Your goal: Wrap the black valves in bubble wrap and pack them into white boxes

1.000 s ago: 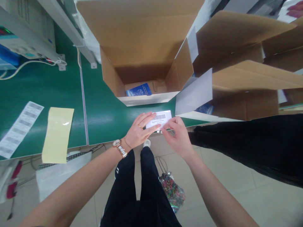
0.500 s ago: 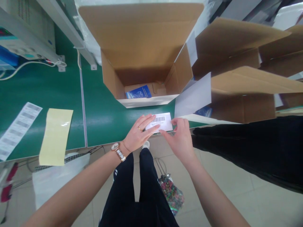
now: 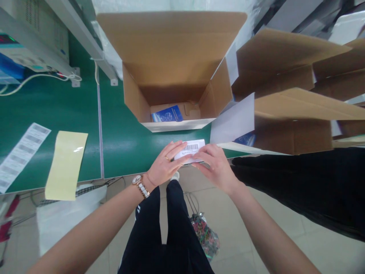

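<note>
At the table's front edge lies a small white rectangular piece with a printed barcode (image 3: 194, 147); whether it is a thin box or a card I cannot tell. My left hand (image 3: 168, 159) grips its left end, fingers over the top and thumb along the near side. The fingertips of my right hand (image 3: 213, 163) press on its right end and near edge, covering part of the print. Just beyond stands an open cardboard box (image 3: 176, 126), with a blue printed booklet (image 3: 168, 113) on its floor.
More open cardboard boxes (image 3: 285, 133) stand to the right. On the left are a barcode label strip (image 3: 21, 158) and a yellow sheet (image 3: 67, 163) overhanging the green table (image 3: 125, 152). A dark-clothed person (image 3: 299, 186) is close at the right.
My right hand has moved left over the white piece, its fingers now covering the right end. My left hand keeps its hold. The view has shifted slightly.
</note>
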Demonstrator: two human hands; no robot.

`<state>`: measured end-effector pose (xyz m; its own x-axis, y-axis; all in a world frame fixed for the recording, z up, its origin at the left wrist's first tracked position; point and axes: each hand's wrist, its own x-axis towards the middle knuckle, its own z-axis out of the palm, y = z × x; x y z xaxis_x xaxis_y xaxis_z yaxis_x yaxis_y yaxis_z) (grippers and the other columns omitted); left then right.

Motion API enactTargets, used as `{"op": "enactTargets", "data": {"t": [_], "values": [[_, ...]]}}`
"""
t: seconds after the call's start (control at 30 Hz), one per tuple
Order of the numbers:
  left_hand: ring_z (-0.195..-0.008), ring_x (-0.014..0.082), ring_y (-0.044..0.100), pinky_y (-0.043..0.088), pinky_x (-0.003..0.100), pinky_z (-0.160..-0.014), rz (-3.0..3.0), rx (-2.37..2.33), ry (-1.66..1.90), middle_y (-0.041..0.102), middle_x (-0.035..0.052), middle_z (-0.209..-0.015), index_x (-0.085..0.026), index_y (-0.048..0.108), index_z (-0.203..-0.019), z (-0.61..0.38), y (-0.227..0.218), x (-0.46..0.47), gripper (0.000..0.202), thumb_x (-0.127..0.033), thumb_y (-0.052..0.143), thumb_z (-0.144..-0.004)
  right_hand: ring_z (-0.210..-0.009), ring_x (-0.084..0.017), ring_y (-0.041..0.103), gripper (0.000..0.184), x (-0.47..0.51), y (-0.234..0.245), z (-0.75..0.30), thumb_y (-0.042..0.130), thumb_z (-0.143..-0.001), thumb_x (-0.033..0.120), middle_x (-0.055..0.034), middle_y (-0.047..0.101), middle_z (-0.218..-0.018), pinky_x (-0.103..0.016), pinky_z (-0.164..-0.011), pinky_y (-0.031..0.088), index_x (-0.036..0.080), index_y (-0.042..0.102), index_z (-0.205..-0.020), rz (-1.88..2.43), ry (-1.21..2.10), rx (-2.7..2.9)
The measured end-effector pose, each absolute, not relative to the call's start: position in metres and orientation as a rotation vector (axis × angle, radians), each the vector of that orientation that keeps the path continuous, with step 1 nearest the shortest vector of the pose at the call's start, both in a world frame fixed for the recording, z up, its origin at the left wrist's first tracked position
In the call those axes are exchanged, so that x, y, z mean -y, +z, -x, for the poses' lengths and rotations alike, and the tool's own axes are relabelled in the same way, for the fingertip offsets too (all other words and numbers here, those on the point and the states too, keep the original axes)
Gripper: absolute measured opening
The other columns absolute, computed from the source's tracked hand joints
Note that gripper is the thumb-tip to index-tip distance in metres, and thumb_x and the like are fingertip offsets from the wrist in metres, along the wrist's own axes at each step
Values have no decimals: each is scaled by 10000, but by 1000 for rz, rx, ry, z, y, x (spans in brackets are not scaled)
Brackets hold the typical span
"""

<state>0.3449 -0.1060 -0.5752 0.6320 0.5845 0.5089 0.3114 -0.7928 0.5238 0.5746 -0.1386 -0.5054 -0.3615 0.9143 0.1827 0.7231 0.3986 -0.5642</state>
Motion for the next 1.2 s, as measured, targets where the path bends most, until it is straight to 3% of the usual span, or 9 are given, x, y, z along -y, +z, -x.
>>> {"op": "enactTargets", "data": {"t": [0.23,0.53,0.83,1.0,1.2], "values": [[-1489,271,385,434,586,-1179,-2458,-702,1006,457,126,-1565,-277,491,-1418,-345,-574,106,526,-109,635,-940,-815,-200,541,171,131,-508,-561,539,-1009,148,-60,689,-875,-343,-709,407,168,660,-890,1131,501,2380],[-1481,268,392,432,594,-1180,-2460,-730,958,461,110,-1555,-294,470,-1459,-346,-570,107,556,-106,607,-954,-762,-189,532,157,140,-521,-580,579,-955,59,-66,668,-805,-324,-653,421,154,672,-871,1017,331,2283],[-1488,254,384,435,573,-1184,-2474,-750,948,446,91,-1577,-301,487,-1446,-346,-568,106,582,-114,661,-923,-737,-183,525,259,135,-524,-566,511,-987,75,-68,668,-784,-322,-653,436,151,682,-808,946,353,2262],[-1485,260,394,429,569,-1192,-2472,-770,881,454,90,-1568,-304,528,-1414,-344,-566,106,527,-97,624,-939,-750,-168,533,213,129,-521,-573,578,-960,86,-45,655,-790,-316,-673,432,173,677,-792,977,590,2113],[-1491,275,382,410,587,-1199,-2470,-742,907,445,125,-1576,-248,561,-1373,-344,-566,106,458,-93,604,-944,-771,-176,559,204,131,-524,-565,549,-982,98,-64,684,-841,-319,-689,471,161,700,-860,955,525,2142]]}}
